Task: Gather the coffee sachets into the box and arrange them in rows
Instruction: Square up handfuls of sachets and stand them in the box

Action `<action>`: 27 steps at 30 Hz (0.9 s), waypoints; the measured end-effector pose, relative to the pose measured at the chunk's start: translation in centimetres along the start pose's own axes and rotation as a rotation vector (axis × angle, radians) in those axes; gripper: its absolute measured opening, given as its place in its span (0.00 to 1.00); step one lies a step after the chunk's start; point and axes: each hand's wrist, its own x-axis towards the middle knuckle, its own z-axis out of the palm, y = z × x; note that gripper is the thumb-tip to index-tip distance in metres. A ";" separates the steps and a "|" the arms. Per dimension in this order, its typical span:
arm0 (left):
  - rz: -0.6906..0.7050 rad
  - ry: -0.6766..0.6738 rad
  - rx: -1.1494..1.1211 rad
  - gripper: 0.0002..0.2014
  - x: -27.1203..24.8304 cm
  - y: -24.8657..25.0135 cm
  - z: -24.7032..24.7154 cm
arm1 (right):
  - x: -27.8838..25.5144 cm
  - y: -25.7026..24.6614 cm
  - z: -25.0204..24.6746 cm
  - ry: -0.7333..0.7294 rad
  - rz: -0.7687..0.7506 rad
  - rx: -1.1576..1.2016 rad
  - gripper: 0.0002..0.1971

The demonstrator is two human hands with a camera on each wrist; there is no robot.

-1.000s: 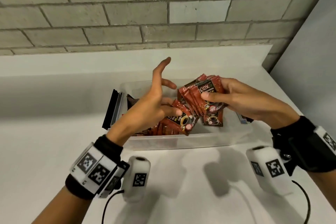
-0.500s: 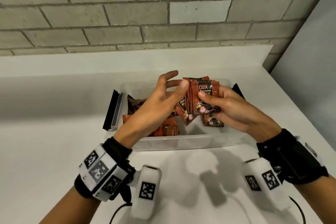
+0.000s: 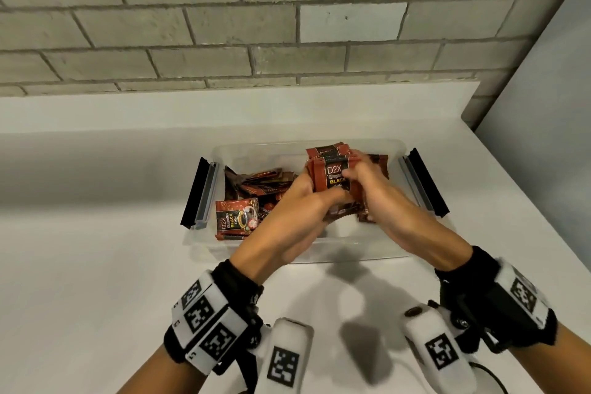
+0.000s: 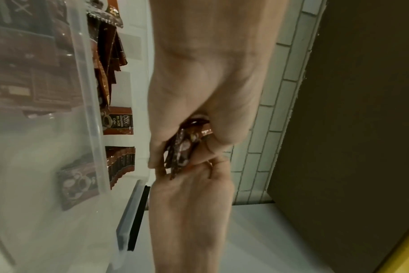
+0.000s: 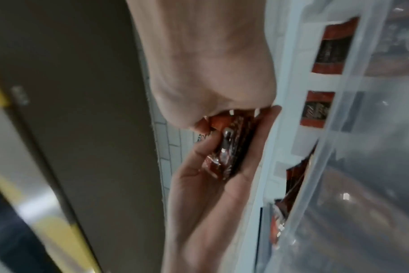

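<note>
White surface (image 3: 96, 265) under brick wall (image 3: 224, 25); clear box (image 3: 367, 253); both hands, left (image 3: 300, 205) and right (image 3: 374, 192), clasping upright red-black sachet stack (image 3: 331, 174); loose sachets (image 3: 256, 185) jumbled left.

The red-and-black foil coffee sachets' (image 3: 329, 176) lower halves hide behind both hands. The clear plastic box's (image 3: 367, 145) near wall is blocked by forearms. The right-wrist view blurs.

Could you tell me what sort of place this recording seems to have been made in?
Probably a plain workroom or test bench rather than a home kitchen: a bare white counter against a painted brick wall, holding only a clear plastic box of coffee sachets.
</note>
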 end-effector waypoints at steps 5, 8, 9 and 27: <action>-0.036 -0.029 0.015 0.10 -0.2 0.1 -0.6 | -0.1 -0.1 -1.8 0.046 -0.388 -0.456 0.40; -0.046 -0.021 0.067 0.08 -0.4 0.4 -0.6 | -1.1 -0.9 -2.5 -0.226 -0.497 -0.825 0.47; -0.049 -0.030 0.081 0.10 -0.4 0.4 -0.5 | -1.1 -1.1 -2.3 -0.258 -0.517 -0.973 0.47; 0.067 0.076 0.465 0.20 2.8 2.6 1.1 | 1.3 -4.7 -6.6 -0.309 -0.234 -0.766 0.51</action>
